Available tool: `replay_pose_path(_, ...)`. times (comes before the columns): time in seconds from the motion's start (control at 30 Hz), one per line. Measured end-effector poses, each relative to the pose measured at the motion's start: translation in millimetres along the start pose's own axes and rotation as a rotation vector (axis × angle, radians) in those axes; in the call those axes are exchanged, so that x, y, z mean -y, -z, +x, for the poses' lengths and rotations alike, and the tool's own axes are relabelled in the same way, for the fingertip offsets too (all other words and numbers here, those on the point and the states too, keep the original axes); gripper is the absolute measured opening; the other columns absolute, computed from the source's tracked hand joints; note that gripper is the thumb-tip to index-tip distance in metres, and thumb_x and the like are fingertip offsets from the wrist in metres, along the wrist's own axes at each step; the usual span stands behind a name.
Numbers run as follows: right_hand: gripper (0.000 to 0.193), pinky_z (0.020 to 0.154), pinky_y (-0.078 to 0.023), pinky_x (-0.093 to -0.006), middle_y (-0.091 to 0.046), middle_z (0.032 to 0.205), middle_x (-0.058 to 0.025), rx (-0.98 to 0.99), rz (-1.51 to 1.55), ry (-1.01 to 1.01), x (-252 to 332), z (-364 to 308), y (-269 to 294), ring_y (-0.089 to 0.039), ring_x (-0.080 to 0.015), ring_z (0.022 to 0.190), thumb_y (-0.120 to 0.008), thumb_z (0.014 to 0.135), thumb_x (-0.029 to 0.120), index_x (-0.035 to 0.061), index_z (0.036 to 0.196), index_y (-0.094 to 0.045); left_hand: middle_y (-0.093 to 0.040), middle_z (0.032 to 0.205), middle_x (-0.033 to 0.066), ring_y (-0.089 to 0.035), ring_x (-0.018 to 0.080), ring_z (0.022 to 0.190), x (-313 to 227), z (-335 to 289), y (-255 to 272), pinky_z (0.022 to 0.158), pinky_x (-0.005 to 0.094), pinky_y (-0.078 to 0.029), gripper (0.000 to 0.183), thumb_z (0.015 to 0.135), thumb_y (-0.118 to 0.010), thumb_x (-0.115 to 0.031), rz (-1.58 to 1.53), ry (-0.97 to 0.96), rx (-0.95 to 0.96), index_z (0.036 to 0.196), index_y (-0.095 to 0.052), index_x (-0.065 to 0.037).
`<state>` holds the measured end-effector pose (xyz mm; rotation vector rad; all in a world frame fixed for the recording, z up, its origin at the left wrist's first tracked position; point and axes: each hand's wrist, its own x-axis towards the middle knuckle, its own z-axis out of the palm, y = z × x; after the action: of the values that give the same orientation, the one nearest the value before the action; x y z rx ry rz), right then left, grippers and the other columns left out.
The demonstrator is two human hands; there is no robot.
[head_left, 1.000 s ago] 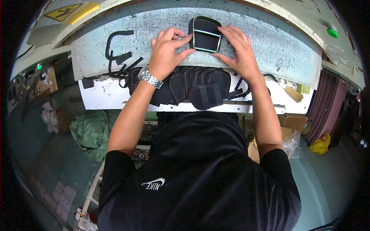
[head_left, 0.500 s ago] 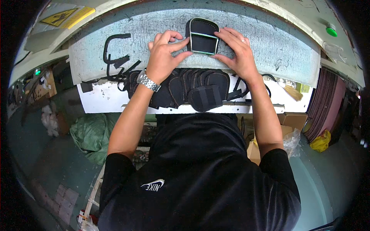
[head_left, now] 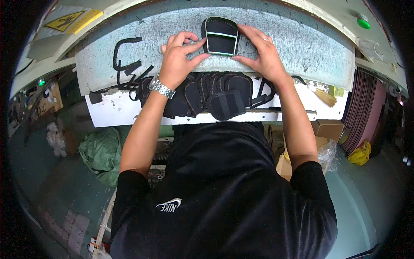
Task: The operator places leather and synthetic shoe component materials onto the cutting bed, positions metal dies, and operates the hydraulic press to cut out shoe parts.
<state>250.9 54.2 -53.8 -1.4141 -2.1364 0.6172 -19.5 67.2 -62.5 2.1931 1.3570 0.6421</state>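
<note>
One crossbarred frame (head_left: 222, 35), stitched black material (head_left: 221, 44) inside, left fingers (head_left: 196, 46) and right fingers (head_left: 253, 35) holding its sides

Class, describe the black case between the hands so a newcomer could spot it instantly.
Find the pale blue, black-streaked work surface across the top. Near its middle, the left hand and right hand flank a black, round-topped case. Unlike the flat black stitched pieces nearer the person, it has pale edging and a pale bar across it.

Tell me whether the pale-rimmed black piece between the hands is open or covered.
Open: the black piece shows its dark inside, framed by a pale rim and crossed by a pale bar, no lid visible.
</note>
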Motion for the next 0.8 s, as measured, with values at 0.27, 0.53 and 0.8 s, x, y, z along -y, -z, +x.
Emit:
replay_pose_path(0.27,0.078,0.112,-0.035,-0.0420,-0.055,0.140,-0.0111,-0.016,0.115,0.054,-8,3,3,-0.050,-0.0299,0.131,-0.082,0.076,0.029,0.0187,0.145,-0.048,-0.060,0.116,-0.0033,-0.054,0.0181,0.107,3,1,4,0.095,0.0360,-0.035,0.037,0.080,-0.078,-0.030,0.059,-0.031,0.034,0.116,-0.074,-0.019)
replay_pose_path(0.53,0.079,0.111,-0.038,-0.0411,-0.053,0.140,-0.0199,0.092,0.140,0.011,11,7,22,-0.048,-0.0347,0.133,-0.082,0.073,0.016,0.0056,0.143,-0.047,-0.061,0.116,-0.0036,-0.055,0.0176,0.106,12,-1,0,0.094,0.0359,-0.037,0.031,0.087,-0.071,-0.026,0.091,-0.075,0.026,0.117,-0.073,-0.020)
replay_pose_path(0.8,0.077,0.110,-0.038,-0.0423,-0.053,0.139,-0.0197,0.051,0.099,0.007,14,6,16,-0.049,-0.0362,0.130,-0.082,0.074,0.018,0.0059,0.142,-0.048,-0.062,0.115,-0.0048,-0.055,0.0166,0.105,14,0,-2,0.095,0.0360,-0.037,0.027,0.088,-0.071,-0.026,0.102,-0.092,-0.002,0.114,-0.075,-0.021)
